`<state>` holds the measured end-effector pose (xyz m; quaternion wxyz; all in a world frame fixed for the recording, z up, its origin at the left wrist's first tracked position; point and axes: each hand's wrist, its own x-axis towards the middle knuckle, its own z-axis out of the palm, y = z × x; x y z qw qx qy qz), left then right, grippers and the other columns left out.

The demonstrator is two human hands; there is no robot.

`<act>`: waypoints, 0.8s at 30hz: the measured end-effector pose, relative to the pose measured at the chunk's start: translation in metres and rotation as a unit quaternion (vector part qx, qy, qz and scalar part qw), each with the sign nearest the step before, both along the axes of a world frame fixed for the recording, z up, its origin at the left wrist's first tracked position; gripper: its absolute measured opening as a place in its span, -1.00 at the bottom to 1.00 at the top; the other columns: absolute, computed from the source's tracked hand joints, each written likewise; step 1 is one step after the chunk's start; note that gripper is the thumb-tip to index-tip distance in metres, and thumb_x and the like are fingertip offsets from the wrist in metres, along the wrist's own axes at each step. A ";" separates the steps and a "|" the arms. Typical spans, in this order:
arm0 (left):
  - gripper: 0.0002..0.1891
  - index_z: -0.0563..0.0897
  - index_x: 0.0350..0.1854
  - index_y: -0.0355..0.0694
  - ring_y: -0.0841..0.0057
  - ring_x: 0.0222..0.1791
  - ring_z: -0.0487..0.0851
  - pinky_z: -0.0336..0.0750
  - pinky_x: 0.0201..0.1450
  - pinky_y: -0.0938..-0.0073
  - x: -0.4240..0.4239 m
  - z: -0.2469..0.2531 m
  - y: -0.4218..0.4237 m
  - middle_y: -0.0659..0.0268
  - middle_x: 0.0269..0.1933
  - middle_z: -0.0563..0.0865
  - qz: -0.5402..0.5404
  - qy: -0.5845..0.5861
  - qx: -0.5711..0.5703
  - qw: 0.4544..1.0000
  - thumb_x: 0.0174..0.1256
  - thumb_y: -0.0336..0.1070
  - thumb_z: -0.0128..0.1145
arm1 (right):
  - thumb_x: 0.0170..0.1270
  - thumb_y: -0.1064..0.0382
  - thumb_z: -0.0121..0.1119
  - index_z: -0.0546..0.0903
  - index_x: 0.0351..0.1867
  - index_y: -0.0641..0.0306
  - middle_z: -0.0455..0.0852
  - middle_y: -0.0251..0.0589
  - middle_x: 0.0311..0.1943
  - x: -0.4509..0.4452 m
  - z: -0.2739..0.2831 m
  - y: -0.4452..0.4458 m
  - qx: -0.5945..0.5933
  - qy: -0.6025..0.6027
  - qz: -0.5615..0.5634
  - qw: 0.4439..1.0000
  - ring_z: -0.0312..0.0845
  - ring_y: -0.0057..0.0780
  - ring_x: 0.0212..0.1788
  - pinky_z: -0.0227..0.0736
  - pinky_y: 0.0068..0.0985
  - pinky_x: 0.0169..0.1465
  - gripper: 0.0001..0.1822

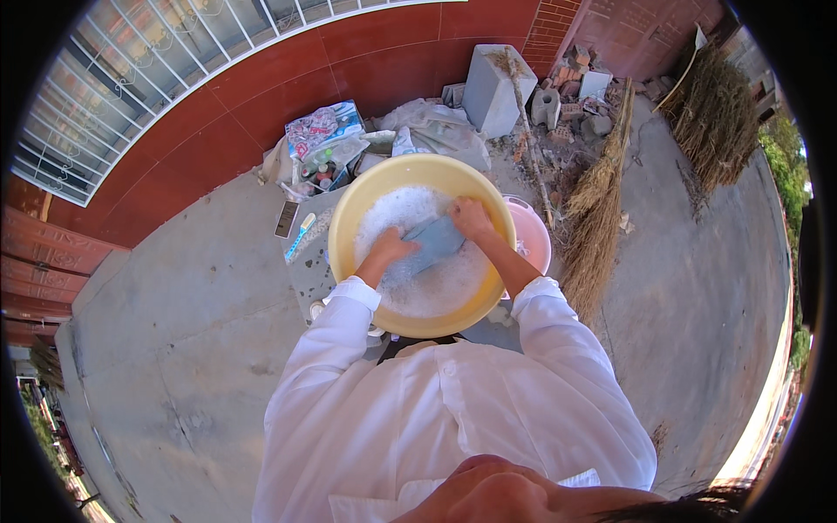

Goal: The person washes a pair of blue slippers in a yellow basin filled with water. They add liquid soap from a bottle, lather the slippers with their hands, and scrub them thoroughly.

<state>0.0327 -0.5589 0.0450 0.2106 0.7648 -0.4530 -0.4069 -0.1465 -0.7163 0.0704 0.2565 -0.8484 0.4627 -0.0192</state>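
A large yellow plastic basin [350, 196] stands before me with white suds [418, 297] over its water. Across the suds stretches a wet grey-blue cloth [435, 245]. My left hand [391, 248] grips its left end, fingers partly hidden by cloth and foam. At the upper right, my right hand [469, 218] is closed in a fist on the other end, close to the basin's far right wall. The part of the cloth under the foam cannot be seen.
A pink plastic basin [533, 235] sits partly behind the yellow one. Left of them lie a blue-and-white brush [302, 236] and a phone [286, 219]. Bags and bottles [324, 173], a pale block [494, 88], broken bricks [575, 85] and straw brooms [601, 196] stand beyond.
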 end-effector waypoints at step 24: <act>-0.47 0.56 0.03 -0.29 0.30 -0.09 0.62 0.54 -0.14 0.21 -0.076 0.057 -0.039 0.10 -0.04 0.65 0.550 0.455 -0.105 0.692 0.45 0.14 -0.14 | 0.23 -0.10 0.13 0.66 -0.31 0.36 0.68 0.21 -0.42 0.041 0.073 0.090 0.073 -0.223 -0.196 0.952 0.63 0.15 -0.27 0.48 -0.13 -0.14 -0.53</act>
